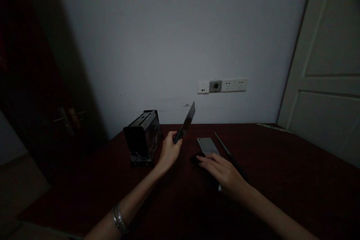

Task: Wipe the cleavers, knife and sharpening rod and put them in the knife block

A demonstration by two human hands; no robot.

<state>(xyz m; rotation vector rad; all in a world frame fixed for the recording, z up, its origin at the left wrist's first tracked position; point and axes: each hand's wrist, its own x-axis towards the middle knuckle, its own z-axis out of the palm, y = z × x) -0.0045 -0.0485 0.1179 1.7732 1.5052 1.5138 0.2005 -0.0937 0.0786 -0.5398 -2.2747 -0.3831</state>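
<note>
My left hand (169, 152) is closed round the dark handle of a kitchen knife (188, 120), whose broad blade points up and to the right above the table. A black knife block (143, 137) stands just left of that hand. My right hand (223, 172) rests flat on the table with fingers stretched out, over the dark handle of a cleaver (208, 145) lying flat. A thin sharpening steel (223, 145) lies on the table just right of the cleaver. A bracelet sits on my left wrist.
The dark red table (295, 180) stands against a pale wall with a row of sockets (222, 86). A white door (329, 82) is at the right, a dark door with a handle (69, 118) at the left.
</note>
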